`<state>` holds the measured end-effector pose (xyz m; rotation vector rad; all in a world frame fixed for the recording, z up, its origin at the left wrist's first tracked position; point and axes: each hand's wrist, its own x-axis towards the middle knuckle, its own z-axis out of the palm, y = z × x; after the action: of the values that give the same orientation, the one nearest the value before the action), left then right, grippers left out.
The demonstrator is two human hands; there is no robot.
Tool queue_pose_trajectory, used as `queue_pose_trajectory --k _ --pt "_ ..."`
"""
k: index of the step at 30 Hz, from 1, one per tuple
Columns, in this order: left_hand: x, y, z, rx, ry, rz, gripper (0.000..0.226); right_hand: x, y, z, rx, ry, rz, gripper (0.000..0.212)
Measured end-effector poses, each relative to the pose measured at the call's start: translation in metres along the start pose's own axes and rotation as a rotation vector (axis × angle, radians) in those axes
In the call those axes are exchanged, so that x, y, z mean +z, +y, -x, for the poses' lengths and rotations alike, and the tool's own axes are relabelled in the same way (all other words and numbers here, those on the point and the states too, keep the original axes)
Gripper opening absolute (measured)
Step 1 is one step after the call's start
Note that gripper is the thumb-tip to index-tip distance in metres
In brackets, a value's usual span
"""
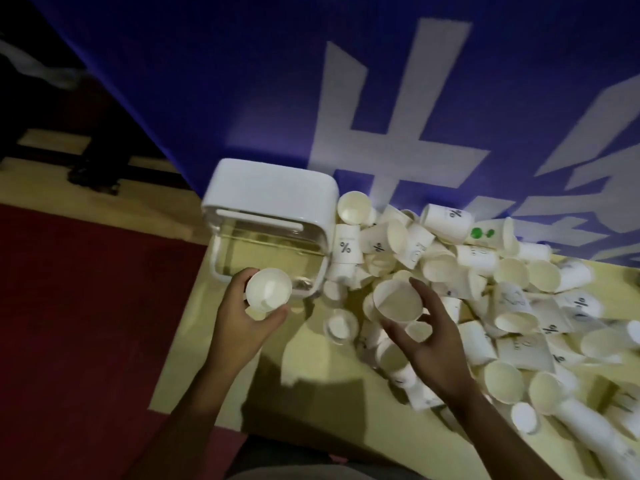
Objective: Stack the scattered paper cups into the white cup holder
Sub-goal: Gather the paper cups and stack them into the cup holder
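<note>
The white cup holder (pixel 273 188) stands at the far left corner of the table (pixel 346 431), its clear front facing the person, right against a blue banner (pixel 242 81) with big white strokes. The left hand (pixel 242 317) is just in front of the holder's clear front, fingers curled round a paper cup (pixel 268 289) whose open mouth faces up. The right hand (pixel 429 344) grips a second cup (pixel 398 303) between thumb and fingers, over the near left edge of the heap of cups (pixel 485 271). That heap sprawls from beside the holder along the far edge to the right edge, cups lying every which way, some printed with a percent sign. Red floor (pixel 86 306) shows past the table's left edge.
</note>
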<state>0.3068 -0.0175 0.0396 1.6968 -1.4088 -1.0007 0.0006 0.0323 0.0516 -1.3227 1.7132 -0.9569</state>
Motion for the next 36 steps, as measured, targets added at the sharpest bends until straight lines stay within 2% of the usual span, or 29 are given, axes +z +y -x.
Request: queue_pose_trajectory --k 5,10,16,20,25,27,30,34,36 --pt "-0.049 -0.046 -0.067 0.04 -0.076 -0.019 0.074 0.094 -0.039 -0.004 0.062 0.049 -0.022 0.067" --pt "-0.069 -0.073 -0.114 0.116 -0.187 -0.07 0.08 0.155 -0.064 -0.017 0.064 0.108 -0.051 0.062" --pt "-0.068 -0.105 -0.151 0.102 -0.32 -0.265 0.076 0.195 -0.077 -0.03 0.039 0.128 -0.063 0.056" --pt "-0.063 -0.117 -0.167 0.082 -0.41 -0.428 0.073 0.212 -0.072 -0.04 0.084 0.138 -0.071 0.059" --pt "-0.057 -0.118 -0.182 0.058 -0.504 -0.568 0.083 0.232 -0.074 -0.052 0.09 0.137 -0.029 0.06" --pt "-0.058 -0.117 -0.183 0.046 -0.524 -0.552 0.091 0.239 -0.081 -0.057 0.07 0.125 -0.01 0.059" --pt "-0.067 -0.118 -0.182 0.01 -0.507 -0.4 0.094 0.252 -0.095 -0.068 0.0 0.102 -0.007 0.058" --pt "-0.086 -0.119 -0.176 0.029 -0.416 -0.269 0.059 0.281 -0.094 -0.083 -0.037 0.059 0.025 0.066" --pt "-0.095 -0.119 -0.173 0.02 -0.395 -0.231 0.054 0.293 -0.089 -0.088 -0.024 0.044 0.064 0.069"
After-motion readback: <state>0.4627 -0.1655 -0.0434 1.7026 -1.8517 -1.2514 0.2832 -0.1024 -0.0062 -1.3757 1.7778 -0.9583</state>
